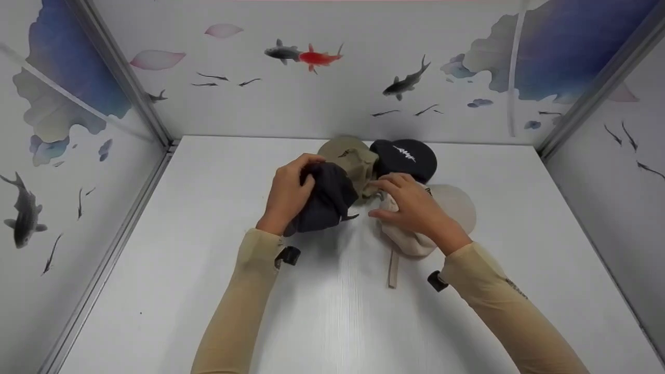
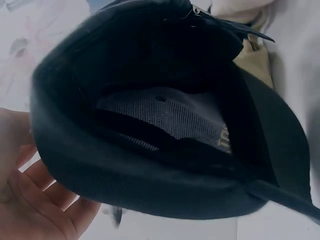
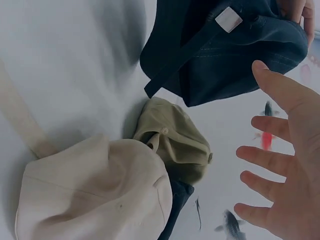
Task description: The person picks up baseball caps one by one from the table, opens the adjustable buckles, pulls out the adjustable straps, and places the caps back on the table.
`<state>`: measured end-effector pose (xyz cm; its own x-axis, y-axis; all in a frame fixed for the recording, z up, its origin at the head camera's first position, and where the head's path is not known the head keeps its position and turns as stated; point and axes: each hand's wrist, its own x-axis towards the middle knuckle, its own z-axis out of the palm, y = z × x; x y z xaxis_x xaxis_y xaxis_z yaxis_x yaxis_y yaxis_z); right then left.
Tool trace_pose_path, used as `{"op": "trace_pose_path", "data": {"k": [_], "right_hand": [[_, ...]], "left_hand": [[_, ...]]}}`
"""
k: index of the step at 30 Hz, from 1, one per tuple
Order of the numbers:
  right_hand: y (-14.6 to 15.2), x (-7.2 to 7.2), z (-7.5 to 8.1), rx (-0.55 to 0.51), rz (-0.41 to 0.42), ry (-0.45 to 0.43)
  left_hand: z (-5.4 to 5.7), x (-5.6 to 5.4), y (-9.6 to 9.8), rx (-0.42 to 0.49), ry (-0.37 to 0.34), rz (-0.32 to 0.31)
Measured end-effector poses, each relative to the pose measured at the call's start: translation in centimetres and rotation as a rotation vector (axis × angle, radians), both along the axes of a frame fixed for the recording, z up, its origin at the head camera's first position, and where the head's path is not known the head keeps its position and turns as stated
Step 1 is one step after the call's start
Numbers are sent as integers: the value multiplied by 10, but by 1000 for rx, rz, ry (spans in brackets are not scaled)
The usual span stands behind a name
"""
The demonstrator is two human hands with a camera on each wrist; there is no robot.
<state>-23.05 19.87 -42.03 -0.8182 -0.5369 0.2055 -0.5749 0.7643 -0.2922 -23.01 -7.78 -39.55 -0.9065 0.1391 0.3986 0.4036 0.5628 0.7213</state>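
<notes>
My left hand (image 1: 290, 189) grips a dark navy baseball cap (image 1: 324, 200) by its crown, thumb on the near side. In the left wrist view the opening of this cap (image 2: 165, 115) faces the camera, showing a mesh lining and its strap. My right hand (image 1: 408, 202) is held with its fingers spread above a cream cap (image 1: 408, 241), holding nothing. In the right wrist view the thumb of the right hand (image 3: 295, 150) overlaps the edge of the navy cap. An olive cap (image 1: 345, 156) lies just behind the held cap.
A black cap (image 1: 408, 158) with a white mark on it lies at the back beside the olive one. The cream cap's strap (image 1: 393, 270) stretches toward me on the white table (image 1: 332, 322). Printed walls (image 1: 353, 104) stand at the back and both sides.
</notes>
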Motion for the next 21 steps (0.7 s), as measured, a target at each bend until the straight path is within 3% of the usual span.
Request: {"op": "trace_pose_path", "data": {"k": [5,12,21], "right_hand": [[-8,8,1,-47,45,69],[-14,16,-3,-132,70,200],[-14,21,-12,-224,1,252]], "left_hand": [[3,8,6,60,-11,-79],[0,12,13,234,-72,-181],[-6,14,16,369,-135,-300]]}}
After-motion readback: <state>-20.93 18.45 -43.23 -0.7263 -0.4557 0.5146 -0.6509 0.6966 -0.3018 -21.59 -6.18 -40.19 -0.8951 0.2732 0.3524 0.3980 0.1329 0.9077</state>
